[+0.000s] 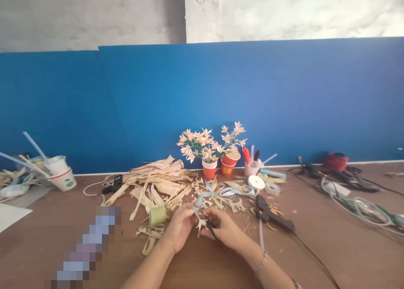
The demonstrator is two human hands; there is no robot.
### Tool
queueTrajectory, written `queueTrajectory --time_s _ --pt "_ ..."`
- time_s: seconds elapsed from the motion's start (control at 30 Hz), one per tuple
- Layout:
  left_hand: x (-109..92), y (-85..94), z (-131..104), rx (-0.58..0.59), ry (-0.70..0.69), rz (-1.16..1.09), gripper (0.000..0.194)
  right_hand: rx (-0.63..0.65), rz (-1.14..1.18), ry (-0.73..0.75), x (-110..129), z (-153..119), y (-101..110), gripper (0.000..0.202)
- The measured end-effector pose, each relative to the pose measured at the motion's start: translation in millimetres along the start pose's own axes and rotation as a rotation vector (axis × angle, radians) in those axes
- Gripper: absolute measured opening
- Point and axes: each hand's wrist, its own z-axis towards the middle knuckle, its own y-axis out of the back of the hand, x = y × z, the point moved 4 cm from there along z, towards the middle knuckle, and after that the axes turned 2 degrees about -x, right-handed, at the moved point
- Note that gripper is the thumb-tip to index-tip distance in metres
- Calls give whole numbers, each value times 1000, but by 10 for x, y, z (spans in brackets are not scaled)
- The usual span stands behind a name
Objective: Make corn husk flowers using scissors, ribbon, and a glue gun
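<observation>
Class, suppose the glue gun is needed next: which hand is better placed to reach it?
Probably the right hand: the glue gun lies to its right, farther from the left hand. The right would likely have to put down its dark tool first.

From the hands [180, 230], the bare brown desk [195, 272] gives room at six o'clock; pale dried husk strips [164, 181] block eleven, red paper cups [209, 172] of cream flowers [202, 142] twelve, a black glue gun [276, 218] three.

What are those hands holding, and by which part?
The left hand pinches a small flower by its pale stem. The right hand grips a dark tool; which part is unclear.
</observation>
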Motion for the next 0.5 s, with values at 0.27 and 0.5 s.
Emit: queueTrajectory --time_s 0.27,0.5 --pt "-85 168 24 -222 -100 37 18 -277 -905 -140 82 -102 365 21" --pt "-75 169 23 -247 -15 -33 27 -224 -1186 -282 135 -160 285 29"
